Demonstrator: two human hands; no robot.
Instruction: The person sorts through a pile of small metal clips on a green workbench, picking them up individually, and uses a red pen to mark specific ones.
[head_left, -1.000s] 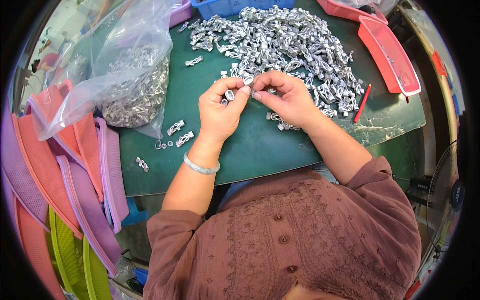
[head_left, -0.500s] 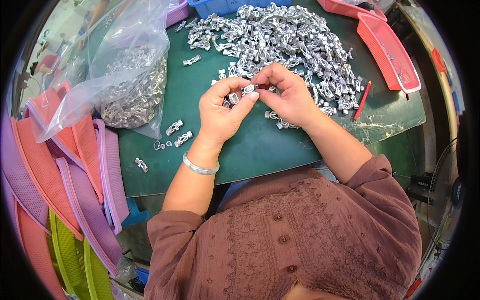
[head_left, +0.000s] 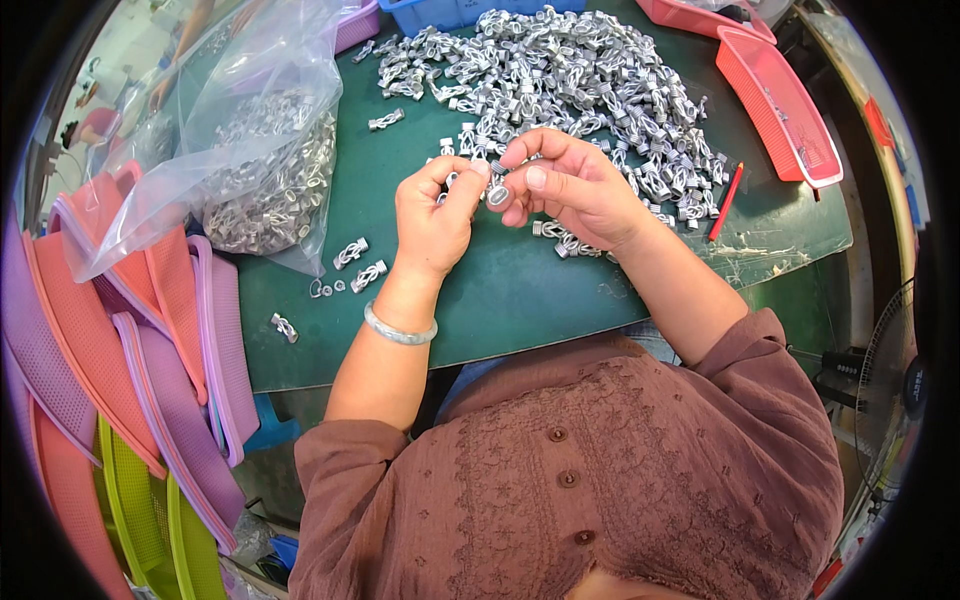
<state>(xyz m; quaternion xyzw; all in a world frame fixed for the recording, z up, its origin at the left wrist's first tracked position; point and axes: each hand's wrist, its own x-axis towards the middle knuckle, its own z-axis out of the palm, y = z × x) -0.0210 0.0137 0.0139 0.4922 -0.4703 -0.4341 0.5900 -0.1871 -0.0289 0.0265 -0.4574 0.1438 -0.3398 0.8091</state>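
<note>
Since a moment ago I see both hands lifted slightly, little else shifted. Left hand (head_left: 432,212) and right hand (head_left: 570,185) pinch one small metal clip (head_left: 497,195) between fingertips, just above the green surface (head_left: 500,290). Beyond, the clip pile (head_left: 560,70); leftward, a plastic bag (head_left: 250,150) of clips.

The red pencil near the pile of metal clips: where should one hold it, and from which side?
Probably grip the red pencil at its lower half, coming from the right. It lies flat on the green mat, its upper end close to the metal clips, while the lower end has free space around it.
</note>
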